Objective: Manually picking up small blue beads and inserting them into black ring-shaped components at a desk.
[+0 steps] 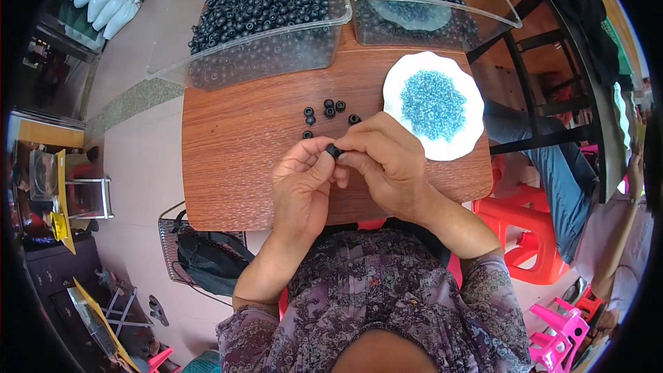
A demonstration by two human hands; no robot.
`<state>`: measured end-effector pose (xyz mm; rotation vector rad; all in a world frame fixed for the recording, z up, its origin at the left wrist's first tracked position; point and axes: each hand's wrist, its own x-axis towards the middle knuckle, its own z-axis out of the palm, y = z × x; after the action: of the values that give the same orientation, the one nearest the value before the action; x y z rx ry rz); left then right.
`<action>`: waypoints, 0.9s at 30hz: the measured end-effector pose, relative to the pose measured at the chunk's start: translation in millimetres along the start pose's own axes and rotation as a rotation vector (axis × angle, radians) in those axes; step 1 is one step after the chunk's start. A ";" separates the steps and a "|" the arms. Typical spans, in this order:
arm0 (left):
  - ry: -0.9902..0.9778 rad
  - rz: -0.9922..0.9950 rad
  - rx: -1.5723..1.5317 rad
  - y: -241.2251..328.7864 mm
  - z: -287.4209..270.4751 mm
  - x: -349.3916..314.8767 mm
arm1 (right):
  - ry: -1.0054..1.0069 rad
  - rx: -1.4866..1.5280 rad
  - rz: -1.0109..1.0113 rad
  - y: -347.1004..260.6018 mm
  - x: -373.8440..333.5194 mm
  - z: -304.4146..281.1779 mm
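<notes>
Black bead-like part (333,150), one: held above the near half of the wood-grain table (228,166). Left hand (302,183): thumb and fingertips closed on one side of the part. Right hand (388,164): thumb and forefinger pinched on the other, presumably because so small a piece needs steadying from both sides. Loose black parts (329,112), several: just beyond the fingers, probably for easy reach. Scalloped white plate (391,88), bearing translucent blue granules (434,106): near the right hand, likely for convenience. Clear plastic tubs (347,15), two: far edge, apparently bulk stock kept out of the working space.
</notes>
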<state>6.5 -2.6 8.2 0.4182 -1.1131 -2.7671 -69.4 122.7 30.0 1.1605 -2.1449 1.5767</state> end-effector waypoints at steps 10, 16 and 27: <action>-0.059 -0.045 -0.106 0.2 -9.2 1.7 | -0.048 0.211 0.182 -0.9 1.1 -3.4; 0.110 -0.113 -0.220 -7.3 -8.8 1.3 | -0.083 -0.078 -0.055 2.8 -22.1 8.0; 0.048 -0.246 -0.217 -3.8 -14.7 8.1 | -0.065 -0.377 -0.104 6.5 -36.2 -19.8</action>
<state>3.1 -11.3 -6.2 0.6277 -0.7864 -3.0283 -55.2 157.4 11.4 1.1829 -2.2521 1.0440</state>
